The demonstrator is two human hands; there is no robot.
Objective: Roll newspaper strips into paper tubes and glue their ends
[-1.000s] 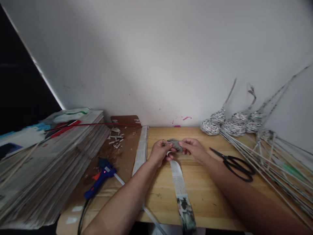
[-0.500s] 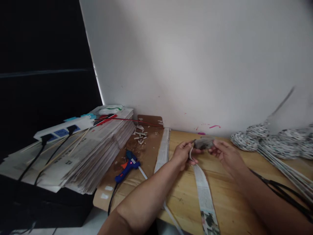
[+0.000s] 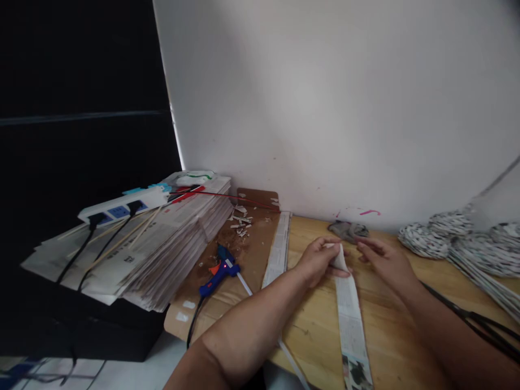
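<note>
My left hand [image 3: 320, 260] is closed on a newspaper strip [image 3: 351, 314], pinching its far end, which is folded up between the thumb and fingers. From there the strip hangs down over the wooden table toward its front edge. My right hand [image 3: 379, 260] is a little to the right, with loosely curved fingers apart and nothing seen in them. Just beyond the fingertips, a crumpled grey cloth [image 3: 348, 230] lies near the wall.
A blue glue gun [image 3: 219, 273] rests on brown cardboard [image 3: 203, 311]. More newspaper strips [image 3: 278, 252] lie beside it. Stacked newspapers [image 3: 179, 238] carry a power strip [image 3: 125, 206]. Black-handled scissors [image 3: 473, 314] lie by my right forearm, below woven paper pieces [image 3: 426, 238].
My right hand has let go of the grey cloth, which now lies on the table. My left hand still holds the strip. The view has shifted slightly left.
</note>
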